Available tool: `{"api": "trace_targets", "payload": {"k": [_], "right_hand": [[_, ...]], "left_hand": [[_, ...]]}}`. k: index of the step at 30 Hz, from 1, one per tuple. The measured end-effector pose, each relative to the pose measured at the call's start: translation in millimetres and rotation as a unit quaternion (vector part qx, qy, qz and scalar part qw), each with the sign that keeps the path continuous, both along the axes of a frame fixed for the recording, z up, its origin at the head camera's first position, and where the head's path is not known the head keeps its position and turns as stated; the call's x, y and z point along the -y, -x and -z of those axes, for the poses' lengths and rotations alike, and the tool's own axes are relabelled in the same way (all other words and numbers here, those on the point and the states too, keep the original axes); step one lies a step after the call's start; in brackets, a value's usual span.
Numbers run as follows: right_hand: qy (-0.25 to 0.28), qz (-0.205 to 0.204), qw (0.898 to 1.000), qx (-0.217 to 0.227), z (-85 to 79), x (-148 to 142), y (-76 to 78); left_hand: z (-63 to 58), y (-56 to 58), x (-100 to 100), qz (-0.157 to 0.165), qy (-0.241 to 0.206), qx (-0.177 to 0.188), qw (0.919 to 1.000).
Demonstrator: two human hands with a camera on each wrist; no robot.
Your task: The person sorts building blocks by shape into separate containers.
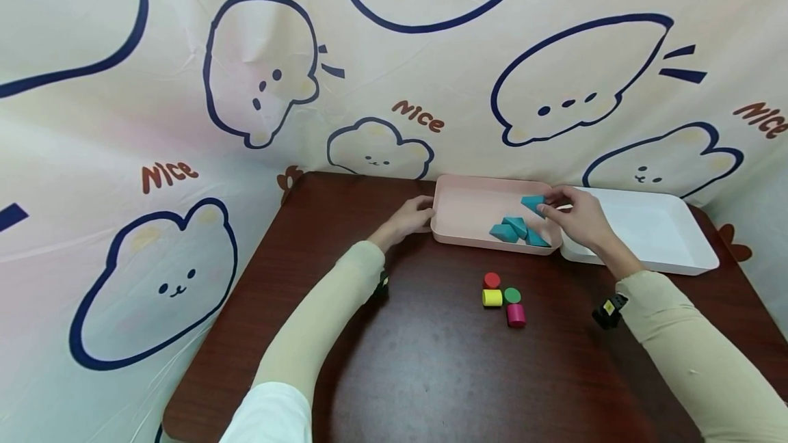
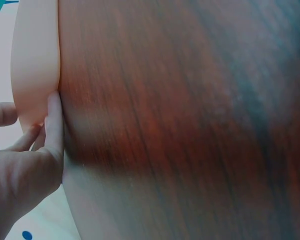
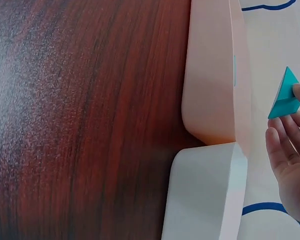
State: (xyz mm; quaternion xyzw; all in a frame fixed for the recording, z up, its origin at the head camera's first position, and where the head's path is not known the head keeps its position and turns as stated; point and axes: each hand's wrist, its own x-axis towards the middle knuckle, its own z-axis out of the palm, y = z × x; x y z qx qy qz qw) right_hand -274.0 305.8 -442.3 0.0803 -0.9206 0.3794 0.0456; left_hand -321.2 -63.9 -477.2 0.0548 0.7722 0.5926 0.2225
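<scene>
My right hand [image 1: 579, 216] pinches a teal wedge-shaped block [image 1: 532, 202] between thumb and fingers, over the right end of the pink tray [image 1: 470, 207]. In the right wrist view the pinched block shows a triangular face and stands above the trays' rims. Several more teal angular blocks [image 1: 506, 232] lie bunched in the tray's near right part. At the tray's left end is my left hand [image 1: 411, 217]. Its fingers [image 2: 54, 125] rest against the tray's outer wall at the corner in the left wrist view.
A white tray [image 1: 646, 231] stands right up against the pink one. Nearer me on the dark wooden table [image 1: 425, 361] are a red cylinder [image 1: 491, 280], a yellow one [image 1: 492, 298], a green one [image 1: 512, 295] and a magenta one [image 1: 516, 315]. A printed curtain [image 1: 455, 74] hangs behind.
</scene>
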Motion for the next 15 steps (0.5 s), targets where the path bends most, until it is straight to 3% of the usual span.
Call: {"api": "trace_targets", "payload": {"k": [15], "right_hand": [[-0.005, 0.008, 1.0, 0.024, 10.9, -7, 3.0]], "left_hand": [[0.3, 0.3, 1, 0.005, -0.002, 0.001, 1.0]]}}
